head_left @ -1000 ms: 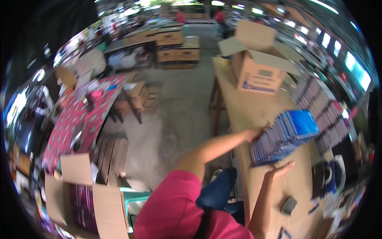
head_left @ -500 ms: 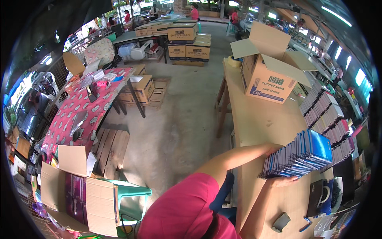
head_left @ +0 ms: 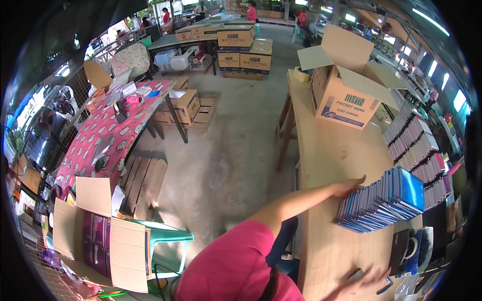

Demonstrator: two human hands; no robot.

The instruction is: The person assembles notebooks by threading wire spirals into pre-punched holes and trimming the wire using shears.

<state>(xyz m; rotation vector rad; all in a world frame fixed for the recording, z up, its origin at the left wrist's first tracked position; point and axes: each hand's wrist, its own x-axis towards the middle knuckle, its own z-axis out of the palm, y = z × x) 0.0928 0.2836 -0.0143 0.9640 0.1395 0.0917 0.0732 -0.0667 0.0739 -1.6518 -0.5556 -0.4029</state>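
A row of blue spiral-bound notebooks (head_left: pixel 384 200) leans in a slanted stack on the wooden table at my right. My left hand (head_left: pixel 350 187) is beside the far left end of this stack, fingers stretched out, holding nothing. Lower down, my right hand (head_left: pixel 364 286) is spread over the near part of the table, slightly blurred. It partly covers a small dark block-like object (head_left: pixel 355 274) and a blue-handled tool (head_left: pixel 385 286).
An open cardboard box (head_left: pixel 346 98) stands at the table's far end. Stacks of notebooks (head_left: pixel 414 145) line its right side, near dark-covered books (head_left: pixel 409 251). At left are a pink-covered table (head_left: pixel 95 135) and another open box (head_left: pixel 129 251) by a green stool (head_left: pixel 168 236).
Both hands have come off the blue notebooks, which stay stacked. My right hand has moved down toward the small dark object. My left fingers have straightened. The whole view has shifted slightly.
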